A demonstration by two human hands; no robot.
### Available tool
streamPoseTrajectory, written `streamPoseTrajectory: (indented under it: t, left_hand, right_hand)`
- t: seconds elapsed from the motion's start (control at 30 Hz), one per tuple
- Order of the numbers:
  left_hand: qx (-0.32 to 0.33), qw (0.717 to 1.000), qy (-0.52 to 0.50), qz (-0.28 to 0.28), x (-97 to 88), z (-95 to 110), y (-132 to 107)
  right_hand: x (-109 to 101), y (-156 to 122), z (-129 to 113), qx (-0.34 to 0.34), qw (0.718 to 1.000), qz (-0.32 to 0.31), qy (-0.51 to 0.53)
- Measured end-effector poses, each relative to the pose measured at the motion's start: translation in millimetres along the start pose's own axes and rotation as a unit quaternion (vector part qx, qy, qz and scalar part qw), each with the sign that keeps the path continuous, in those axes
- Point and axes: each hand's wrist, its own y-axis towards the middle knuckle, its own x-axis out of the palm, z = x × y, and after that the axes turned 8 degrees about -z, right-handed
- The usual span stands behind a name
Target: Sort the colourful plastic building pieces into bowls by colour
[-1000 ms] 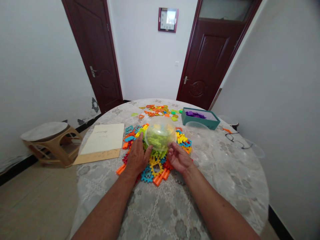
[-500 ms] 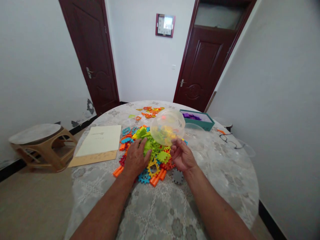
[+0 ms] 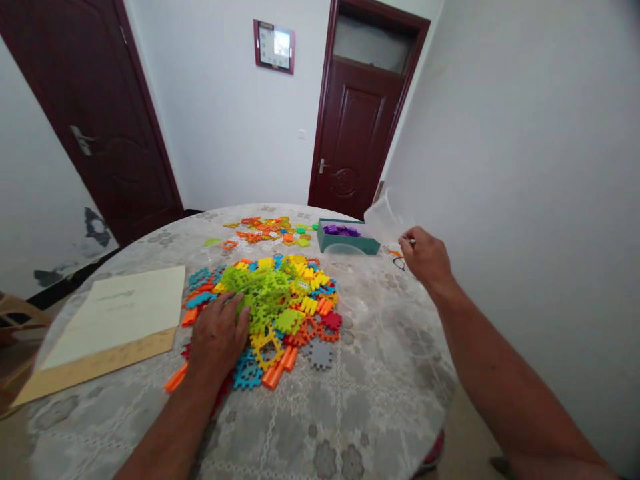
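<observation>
A mixed heap of gear-edged plastic building pieces (image 3: 265, 297) lies on the table, lime green on top, with yellow, orange, blue and red ones around. My left hand (image 3: 219, 330) rests on the heap's left side, fingers apart and touching the green pieces, gripping none that I can see. Off to the right, my right hand (image 3: 427, 257) pinches the rim of a translucent plastic tub (image 3: 383, 217), raised and tilted beside the green box (image 3: 350, 245). Purple pieces (image 3: 341, 231) lie in that box. A grey square piece (image 3: 321, 355) sits at the heap's front right.
A second scatter of mostly orange pieces (image 3: 260, 230) lies farther back. Paper sheets (image 3: 125, 303) cover the table's left side. Glasses (image 3: 399, 264) lie below my right hand. Clear plastic lids or tubs, hard to make out, stand right of the heap on the patterned tablecloth (image 3: 300, 427).
My right hand has carried the translucent tub from above the heap to the right, past the green box. My left hand stays on the heap. The view has turned right.
</observation>
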Motion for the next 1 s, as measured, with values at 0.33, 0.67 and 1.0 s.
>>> streamPoseTrajectory:
  t: [0.33, 0.67, 1.0]
  left_hand:
    - [0.014, 1.000, -0.007, 0.016, 1.1, -1.6, 1.1]
    - [-0.015, 1.000, 0.012, -0.013, 0.2, 1.2, -3.1]
    - [-0.061, 0.997, 0.023, -0.049, -5.8, 10.8, -5.8]
  right_hand:
    - [52.4, 23.4, 42.5, 0.008, 0.942, -0.245, -0.227]
    - [82.7, 49.0, 59.9, -0.018, 0.917, -0.329, -0.225]
    - [83.7, 64.4, 80.7, -0.063, 0.883, -0.407, -0.225]
